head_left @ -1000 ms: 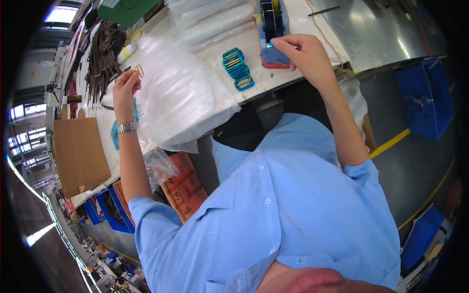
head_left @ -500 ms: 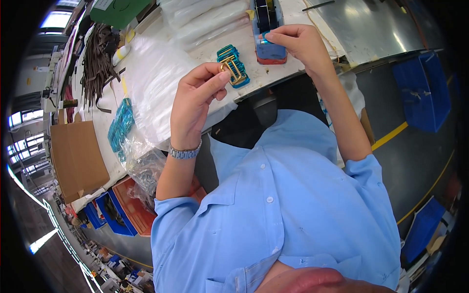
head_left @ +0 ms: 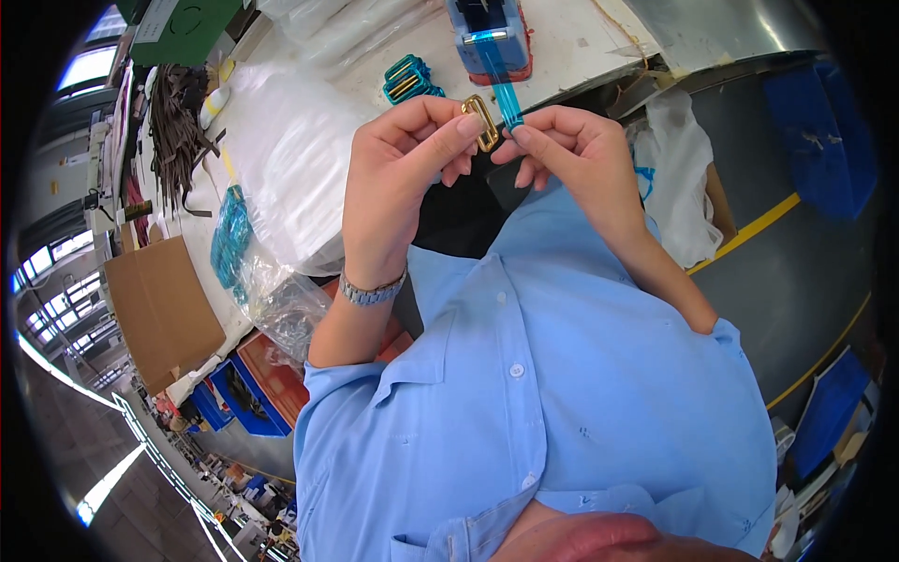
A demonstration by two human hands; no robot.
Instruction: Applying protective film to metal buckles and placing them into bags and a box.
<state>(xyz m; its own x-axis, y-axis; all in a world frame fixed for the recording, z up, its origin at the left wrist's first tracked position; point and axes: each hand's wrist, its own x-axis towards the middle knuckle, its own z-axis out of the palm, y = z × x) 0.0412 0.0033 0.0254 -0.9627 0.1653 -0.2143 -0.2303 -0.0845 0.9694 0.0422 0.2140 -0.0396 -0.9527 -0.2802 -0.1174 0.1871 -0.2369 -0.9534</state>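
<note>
1. Left hand (head_left: 398, 178): raised in front of the chest, fingers (head_left: 448, 126) pinched closed on a small gold rectangular buckle (head_left: 481, 122), held just off the near edge of the worktop (head_left: 599, 37).
2. Right hand (head_left: 571, 150): thumb and forefinger closed on the free end of a strip of blue tape (head_left: 501, 84); the strip runs taut from the blue tape dispenser (head_left: 487, 33) on the worktop down to the buckle.
3. Tape end and buckle meet between the two hands; whether the tape already sticks to the metal cannot be told from this angle.
4. Change vs. half a second earlier: left hand then hovered over the teal-wrapped buckles (head_left: 407, 80) on the worktop, right hand sat at the dispenser. Both hands have since drawn back toward the body, and the tape is now pulled out.
5. Change vs. one second earlier: left hand was far to the left at the clear plastic bags (head_left: 290, 159); it has come to centre.
6. Surroundings: wristwatch (head_left: 372, 290) on left wrist; bag of teal parts (head_left: 229, 248) at the worktop's left end.
</note>
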